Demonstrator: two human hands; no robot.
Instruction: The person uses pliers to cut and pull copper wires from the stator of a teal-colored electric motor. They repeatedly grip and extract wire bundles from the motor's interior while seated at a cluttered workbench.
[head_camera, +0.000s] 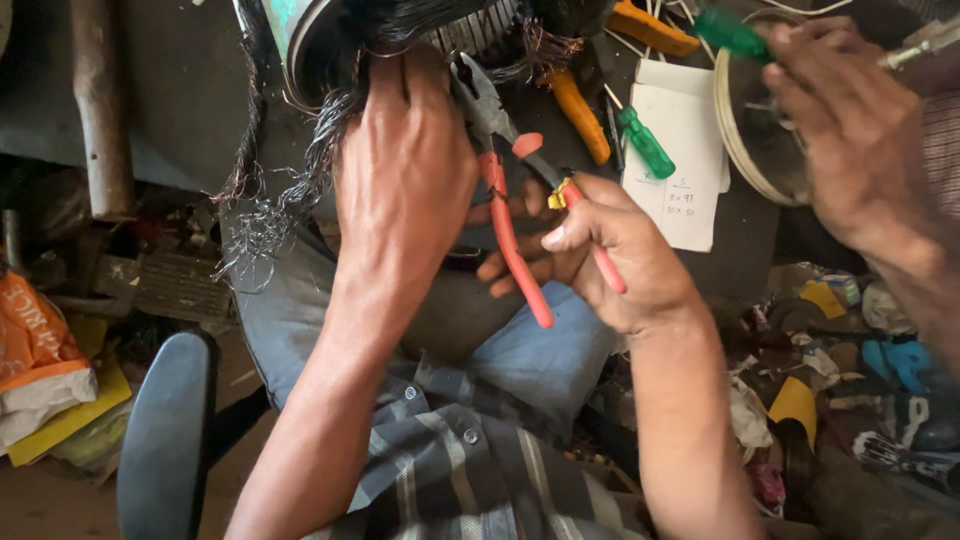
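Note:
My left hand (405, 165) presses against a round metal motor stator (330, 35) at the top, its fingers reaching into the dark wire windings. Loose wire strands (275, 195) hang down its left side. My right hand (610, 250) grips red-handled pliers (510, 190), whose grey jaws point up at the windings beside my left hand. Whether the jaws bite a wire is hidden.
Another person's hand (850, 130) at the upper right holds a green-handled screwdriver (735, 35) over a round pale part (740, 130). A second green screwdriver (645, 142), orange-handled tools (580, 115) and a white paper (685, 150) lie nearby. Cluttered scraps fill the floor at right.

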